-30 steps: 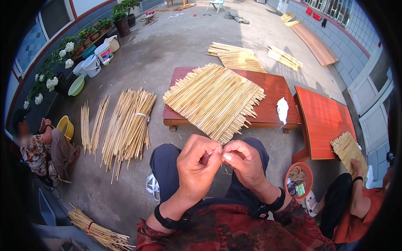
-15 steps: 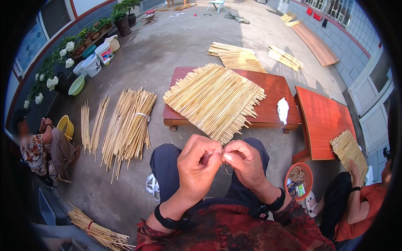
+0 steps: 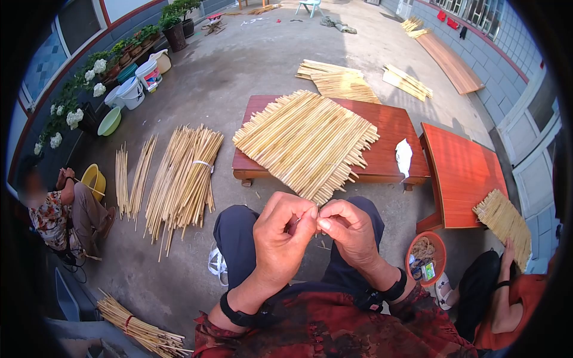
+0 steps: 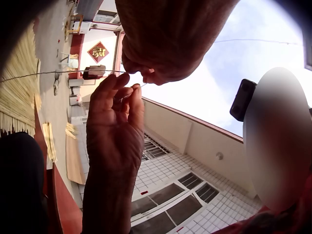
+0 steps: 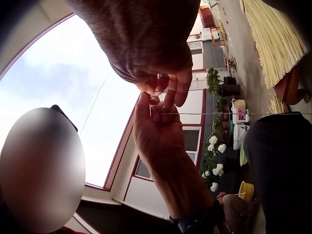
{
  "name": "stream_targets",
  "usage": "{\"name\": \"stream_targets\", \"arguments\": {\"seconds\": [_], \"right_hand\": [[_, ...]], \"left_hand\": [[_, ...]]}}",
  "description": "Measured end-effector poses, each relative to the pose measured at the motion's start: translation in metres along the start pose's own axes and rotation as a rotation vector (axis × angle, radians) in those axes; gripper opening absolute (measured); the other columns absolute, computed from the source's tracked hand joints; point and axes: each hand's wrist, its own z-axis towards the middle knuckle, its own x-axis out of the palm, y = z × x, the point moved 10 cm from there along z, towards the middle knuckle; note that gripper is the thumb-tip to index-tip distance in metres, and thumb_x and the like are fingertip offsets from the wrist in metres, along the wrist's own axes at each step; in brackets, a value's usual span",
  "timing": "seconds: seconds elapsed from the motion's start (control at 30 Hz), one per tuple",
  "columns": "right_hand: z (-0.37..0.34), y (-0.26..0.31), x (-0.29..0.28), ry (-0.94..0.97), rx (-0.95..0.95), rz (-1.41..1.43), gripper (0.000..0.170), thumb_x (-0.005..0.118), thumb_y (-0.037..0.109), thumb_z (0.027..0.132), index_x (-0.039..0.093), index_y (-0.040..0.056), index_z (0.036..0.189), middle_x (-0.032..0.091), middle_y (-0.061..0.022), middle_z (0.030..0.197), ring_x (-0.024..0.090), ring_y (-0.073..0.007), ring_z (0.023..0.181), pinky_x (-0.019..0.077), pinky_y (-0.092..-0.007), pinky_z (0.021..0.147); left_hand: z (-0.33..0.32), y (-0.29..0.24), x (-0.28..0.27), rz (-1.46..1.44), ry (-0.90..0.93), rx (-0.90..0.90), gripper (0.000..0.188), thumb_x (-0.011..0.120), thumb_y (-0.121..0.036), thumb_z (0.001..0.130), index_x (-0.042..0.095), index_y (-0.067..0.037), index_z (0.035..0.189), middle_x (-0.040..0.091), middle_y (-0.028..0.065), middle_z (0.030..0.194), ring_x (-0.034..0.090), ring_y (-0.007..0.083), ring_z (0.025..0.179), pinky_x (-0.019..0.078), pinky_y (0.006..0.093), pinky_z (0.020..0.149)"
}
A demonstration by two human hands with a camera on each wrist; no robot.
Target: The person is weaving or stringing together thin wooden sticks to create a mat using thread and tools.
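Observation:
Above my knees, my left hand (image 3: 277, 235) and right hand (image 3: 352, 235) meet, thumbs and forefingers pinched together at the tips. A thin twisted string (image 4: 48, 73) runs out from between the pinching fingertips, and the right wrist view shows this string (image 5: 219, 114) stretched taut toward the mat. Just beyond the hands, a mat of pale stalks (image 3: 304, 140) lies aslant on a low red-brown table (image 3: 388, 143), its near corner jutting over the edge. The string's very end is hidden among the fingers.
Bundled stalks (image 3: 182, 179) lie on the concrete at left, another bundle (image 3: 140, 325) nearer me. At right stand a red table (image 3: 465, 173) and an orange basin (image 3: 441, 253) of twine. One person sits at far left; another at right handles a smaller mat (image 3: 504, 224).
My hands stay pinched together in nearly the same place. The person at right has leaned lower, one hand shifting down along the smaller mat, which has tilted slightly.

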Motion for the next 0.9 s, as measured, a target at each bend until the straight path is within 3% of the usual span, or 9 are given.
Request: {"name": "stream_targets", "arguments": {"seconds": [0.17,0.43,0.67,0.73,0.9], "right_hand": [[0.001,0.008,0.006,-0.025,0.024,0.032,0.008,0.057,0.001,0.08,0.054,0.0002,0.088,0.054,-0.0051,0.084,0.053,-0.0113,0.075,0.0445,-0.0235,0.068],[0.001,0.013,0.009,0.033,-0.042,-0.087,0.011,0.053,0.003,0.084,0.053,-0.0013,0.094,0.058,-0.0083,0.084,0.058,-0.013,0.078,0.0464,-0.0233,0.07],[0.012,0.049,0.002,-0.012,-0.166,-0.302,0.013,0.054,0.002,0.082,0.056,-0.0017,0.094,0.054,-0.0048,0.078,0.058,-0.0115,0.075,0.0445,-0.0213,0.064],[0.019,0.059,0.008,0.064,-0.209,-0.483,0.012,0.057,0.0,0.079,0.059,0.0005,0.091,0.054,-0.0052,0.077,0.055,-0.0095,0.069,0.0436,-0.0222,0.061],[0.019,0.064,0.02,0.088,-0.275,-0.551,0.012,0.059,0.0,0.078,0.06,0.0015,0.089,0.055,-0.0055,0.076,0.054,-0.0104,0.067,0.0439,-0.0228,0.06]], "left_hand": [[0.0,0.01,0.002,-0.05,0.044,-0.072,0.002,0.056,0.002,0.08,0.057,0.002,0.082,0.051,0.0043,0.079,0.051,0.0059,0.057,0.0406,0.0185,0.051],[0.0,0.025,0.008,-0.25,0.073,-0.25,0.004,0.057,-0.004,0.082,0.058,0.0,0.083,0.053,0.0019,0.076,0.046,0.0035,0.054,0.0327,0.0162,0.044],[-0.003,0.036,0.01,-0.33,0.153,-0.292,0.005,0.056,-0.005,0.083,0.058,-0.001,0.085,0.049,-0.0015,0.072,0.044,0.0023,0.054,0.0336,0.0161,0.047],[-0.005,0.043,0.014,-0.479,0.171,-0.381,0.005,0.055,-0.002,0.081,0.058,-0.001,0.085,0.056,0.0037,0.079,0.042,0.0043,0.047,0.0307,0.0171,0.041],[-0.006,0.042,0.013,-0.475,0.179,-0.377,0.004,0.055,-0.002,0.082,0.057,-0.001,0.084,0.059,0.0054,0.081,0.041,0.0043,0.046,0.0295,0.0173,0.04]]}}
